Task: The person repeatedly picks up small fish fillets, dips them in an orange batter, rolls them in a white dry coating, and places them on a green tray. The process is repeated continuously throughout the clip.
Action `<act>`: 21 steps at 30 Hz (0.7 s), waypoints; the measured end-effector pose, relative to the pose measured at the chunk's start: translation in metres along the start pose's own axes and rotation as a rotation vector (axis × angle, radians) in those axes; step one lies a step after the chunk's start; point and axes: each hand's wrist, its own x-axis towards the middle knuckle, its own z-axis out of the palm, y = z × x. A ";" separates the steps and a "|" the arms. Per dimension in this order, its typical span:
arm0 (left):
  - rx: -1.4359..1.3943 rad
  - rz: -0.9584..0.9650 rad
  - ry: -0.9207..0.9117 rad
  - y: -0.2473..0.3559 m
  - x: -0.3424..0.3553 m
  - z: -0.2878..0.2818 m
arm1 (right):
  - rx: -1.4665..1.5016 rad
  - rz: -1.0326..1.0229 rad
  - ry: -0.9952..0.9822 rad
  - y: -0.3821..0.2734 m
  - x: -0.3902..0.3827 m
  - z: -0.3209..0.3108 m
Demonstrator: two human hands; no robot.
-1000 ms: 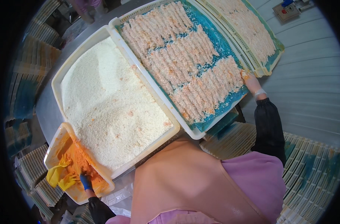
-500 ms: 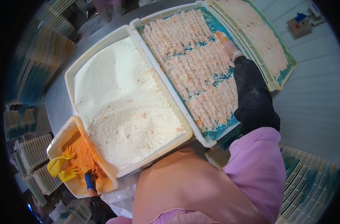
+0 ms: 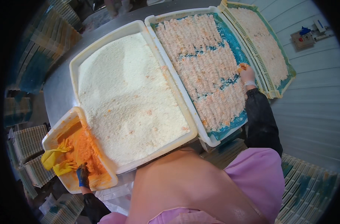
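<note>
My left hand (image 3: 83, 174), in a blue glove, is at the near side of a small white tub (image 3: 111, 180) of orange wet mixture (image 3: 88, 149). Its smeared fingers are bunched together at the mixture, and whatever they grip is hidden. Yellow rubber gloves (image 3: 58, 158) hang over the tub's left rim. My right hand (image 3: 247, 74), in a pale thin glove, has curled fingers stained orange. It rests at the right ends of rows of crumb-coated strips (image 3: 211, 67), which lie on a blue-green sheet in a white tray (image 3: 173, 80). What its fingers pinch I cannot make out.
Between tub and tray stands a large white bin (image 3: 74, 80) of pale crumbs (image 3: 117, 82). A yellowish tray (image 3: 252, 56) with more coated pieces stands at far right. Stacked trays (image 3: 308, 186) rise at lower right and along the left. A control box (image 3: 303, 39) is on the wall.
My right hand has come back towards me along the tray's right side, its fingers now curled rather than stretched out. My left hand has shifted slightly left in the tub. The view has tilted a little.
</note>
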 end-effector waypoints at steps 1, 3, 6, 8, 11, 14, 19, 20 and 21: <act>-0.084 0.010 0.007 0.019 -0.001 0.001 | 0.009 -0.052 0.048 -0.008 -0.007 -0.002; -0.235 0.109 0.053 0.057 -0.006 0.016 | 0.087 -0.103 0.047 -0.029 -0.027 -0.005; -0.138 0.365 -0.066 0.174 -0.080 0.116 | 0.254 -0.219 -0.132 -0.081 -0.084 0.009; 0.096 0.422 -0.095 0.168 -0.067 0.132 | 0.379 -0.345 -0.303 -0.136 -0.148 0.025; 0.381 0.644 -0.415 0.164 -0.059 0.204 | 0.383 -0.567 -0.672 -0.183 -0.223 0.064; 1.013 1.009 -0.271 0.148 -0.049 0.244 | 0.262 -0.458 -0.759 -0.162 -0.263 0.152; 0.922 1.092 0.032 0.157 -0.042 0.231 | 0.144 -0.501 -0.730 -0.200 -0.311 0.263; 0.918 1.098 0.104 0.155 -0.036 0.220 | 0.103 -0.591 -0.802 -0.212 -0.321 0.261; 0.895 1.110 0.142 0.159 -0.034 0.207 | 0.060 -0.674 -0.865 -0.228 -0.332 0.248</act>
